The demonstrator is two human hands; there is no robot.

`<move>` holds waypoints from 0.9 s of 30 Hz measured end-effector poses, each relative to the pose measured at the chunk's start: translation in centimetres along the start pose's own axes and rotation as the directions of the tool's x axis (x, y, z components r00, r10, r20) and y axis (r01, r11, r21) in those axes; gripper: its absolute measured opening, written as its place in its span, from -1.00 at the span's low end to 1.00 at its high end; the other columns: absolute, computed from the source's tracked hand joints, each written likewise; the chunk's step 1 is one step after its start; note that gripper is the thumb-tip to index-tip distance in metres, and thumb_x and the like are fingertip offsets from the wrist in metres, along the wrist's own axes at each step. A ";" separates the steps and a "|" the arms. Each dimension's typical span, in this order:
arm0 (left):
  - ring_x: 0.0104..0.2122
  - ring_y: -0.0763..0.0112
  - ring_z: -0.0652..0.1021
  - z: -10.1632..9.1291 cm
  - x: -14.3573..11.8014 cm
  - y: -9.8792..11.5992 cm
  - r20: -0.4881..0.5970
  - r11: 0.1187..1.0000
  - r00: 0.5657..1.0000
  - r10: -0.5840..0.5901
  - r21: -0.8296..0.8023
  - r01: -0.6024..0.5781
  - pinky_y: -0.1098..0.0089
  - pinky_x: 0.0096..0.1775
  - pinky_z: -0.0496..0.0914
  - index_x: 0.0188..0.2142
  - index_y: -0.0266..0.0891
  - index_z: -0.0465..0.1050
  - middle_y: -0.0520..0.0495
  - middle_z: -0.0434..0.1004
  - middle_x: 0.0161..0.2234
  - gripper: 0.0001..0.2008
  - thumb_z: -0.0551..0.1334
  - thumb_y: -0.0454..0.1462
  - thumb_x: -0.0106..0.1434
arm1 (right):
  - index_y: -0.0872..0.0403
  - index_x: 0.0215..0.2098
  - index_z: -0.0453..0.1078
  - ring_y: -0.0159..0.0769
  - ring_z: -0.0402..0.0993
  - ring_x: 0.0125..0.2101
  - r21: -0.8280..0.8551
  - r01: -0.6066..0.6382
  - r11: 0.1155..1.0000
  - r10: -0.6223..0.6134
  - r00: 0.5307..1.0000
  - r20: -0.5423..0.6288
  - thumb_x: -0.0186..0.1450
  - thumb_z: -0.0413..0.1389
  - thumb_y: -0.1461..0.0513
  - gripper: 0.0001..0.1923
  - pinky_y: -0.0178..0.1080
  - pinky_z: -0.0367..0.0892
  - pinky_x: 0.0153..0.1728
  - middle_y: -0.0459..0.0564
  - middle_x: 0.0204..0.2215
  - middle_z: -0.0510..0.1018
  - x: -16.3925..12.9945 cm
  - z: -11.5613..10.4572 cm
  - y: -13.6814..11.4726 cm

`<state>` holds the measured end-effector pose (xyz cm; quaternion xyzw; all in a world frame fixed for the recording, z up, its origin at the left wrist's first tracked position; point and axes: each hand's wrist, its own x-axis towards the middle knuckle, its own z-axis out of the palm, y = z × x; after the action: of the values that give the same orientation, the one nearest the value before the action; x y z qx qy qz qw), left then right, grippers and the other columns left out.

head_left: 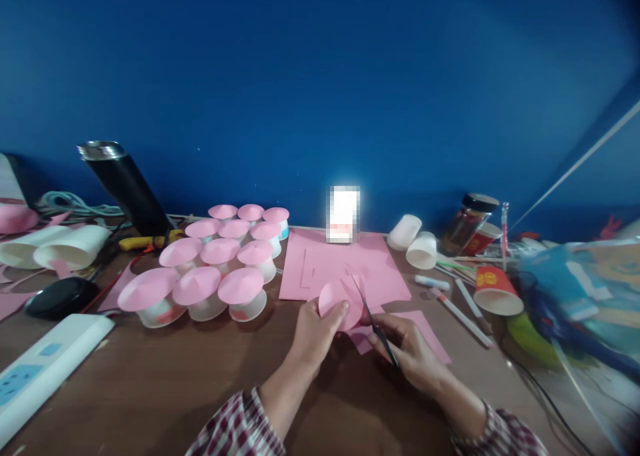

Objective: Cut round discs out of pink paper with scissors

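My left hand point(316, 331) pinches a round pink paper disc point(334, 304), its thumb on top near the lower edge. In my right hand point(407, 349) is a pair of dark scissors point(367, 304), blades pointing up and away at the disc's right side. Whether the blades touch the paper I cannot tell. Beneath my hands lie a pink paper piece point(425, 333) and, farther back, larger pink sheets point(383, 269). To the left, several upturned paper cups point(245, 307) stand in rows, each topped by a shallow pink paper cone point(197, 285).
A bright blurred screen point(343, 214) leans on the blue wall. Right are white cups point(423, 251), pens point(463, 317), a red cup point(495, 289), a jar point(470, 221) and plastic bags point(585, 276). Left are a black flask point(127, 189), cups on their sides point(73, 248) and a power strip point(50, 369).
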<state>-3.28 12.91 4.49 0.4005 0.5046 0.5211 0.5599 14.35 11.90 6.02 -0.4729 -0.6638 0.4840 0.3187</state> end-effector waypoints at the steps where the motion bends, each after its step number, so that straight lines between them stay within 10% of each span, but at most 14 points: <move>1: -0.42 0.32 0.52 0.0 0.0 0.0 -0.004 1.000 1.000 0.002 -0.002 -0.002 0.43 -0.38 0.37 -0.34 -0.38 0.54 -0.17 0.59 -0.40 -0.67 0.29 -0.11 0.07 | 0.19 -0.15 0.44 -0.40 0.27 -0.57 0.003 0.000 1.000 0.000 1.000 -0.001 0.22 0.13 0.08 -0.63 -0.39 0.17 -0.58 -0.10 -0.55 0.41 0.0 0.0 0.0; 27: -0.50 0.36 0.50 0.1 -0.1 0.2 -0.068 1.000 0.998 0.007 0.006 -0.006 0.45 -0.46 0.35 -0.40 -0.38 0.54 -0.12 0.57 -0.49 -0.68 0.32 -0.10 0.03 | 0.20 -0.21 0.46 -0.43 0.17 -0.61 -0.003 -0.029 1.000 0.028 0.999 -0.030 0.19 0.14 0.03 -0.60 -0.39 0.10 -0.63 -0.13 -0.61 0.32 -0.1 0.2 -0.8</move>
<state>-3.17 12.80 4.73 0.3857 0.5236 0.5349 0.5394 13.96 11.65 6.72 -0.4900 -0.6530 0.4802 0.3207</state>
